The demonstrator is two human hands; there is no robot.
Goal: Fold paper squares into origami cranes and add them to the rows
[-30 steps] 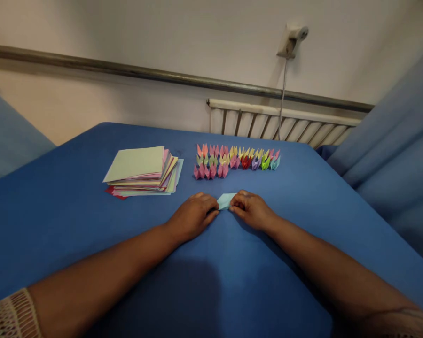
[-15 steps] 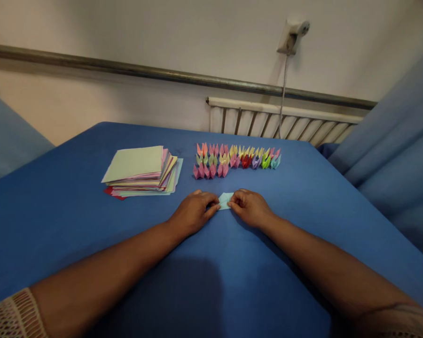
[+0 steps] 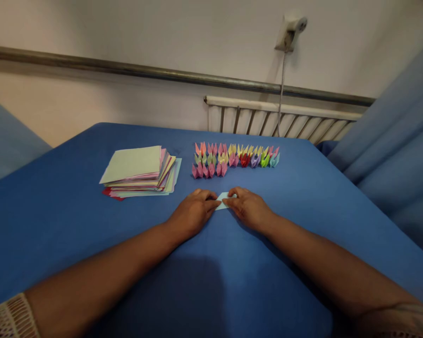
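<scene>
A small folded piece of pale blue paper [image 3: 223, 201] lies on the blue table between my two hands. My left hand [image 3: 194, 211] grips its left edge, thumb and fingertips closed on it. From the other side my right hand [image 3: 248, 206] pinches the paper, its thumb lying across the folded face. Fingers cover both ends of the piece, so the fold's full shape is hidden. Beyond the hands, several folded paper cranes [image 3: 245, 160] in pink, yellow, red, purple, green and blue stand in close rows.
Left of the cranes rests a thick stack of coloured paper sheets [image 3: 134, 164], a red corner sticking out below. Behind the blue table [image 3: 285, 281] are a white radiator [image 3: 254, 103], a metal pipe [image 3: 144, 72] and a wall socket [image 3: 288, 35]. Blue curtains [image 3: 405, 122] hang at both sides.
My right thumb has slid left across the paper, close to the left fingertips, and my left thumb has straightened. The view has shifted slightly; cranes and stack stay put.
</scene>
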